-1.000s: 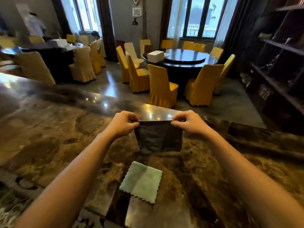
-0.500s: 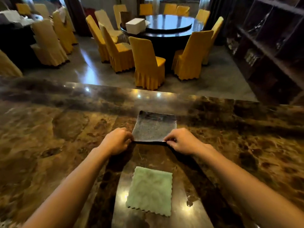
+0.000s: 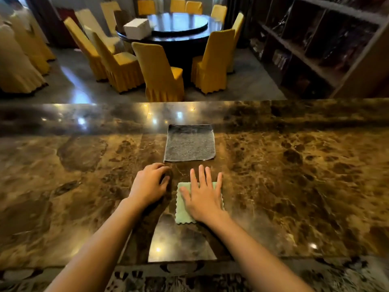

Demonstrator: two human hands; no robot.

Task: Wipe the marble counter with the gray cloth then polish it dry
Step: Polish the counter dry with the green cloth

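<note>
Head view, one entry per item, clock directions taken from our right hand.

Marble counter [image 3: 294, 186]: brown, veined, glossy, spanning the whole width; ceiling lights mirror in its far band.

Gray cloth [image 3: 189, 143]: lies spread flat at about 12 o'clock, near the counter's far edge. Neither hand touches it. We judge it is parked open there so it can be reached again without unfolding.

Green cloth [image 3: 182, 209]: scalloped edge, flat on the counter, mostly covered by our right hand.

Right hand [image 3: 203, 198]: fingers splayed and straight, palm down on the green cloth, pressing rather than pinching; nothing is enclosed. A flat palm suits sliding a cloth for the dry polish.

Left hand [image 3: 149, 186]: at 9 o'clock, just beside the green cloth, loosely curled, knuckles up, resting on bare marble and holding nothing; it seems to brace us.

Beyond the counter, at 12 o'clock: a dark round table [image 3: 179, 24] ringed by yellow-covered chairs [image 3: 160, 70]; shelving [image 3: 315, 45] at 2 o'clock.
</note>
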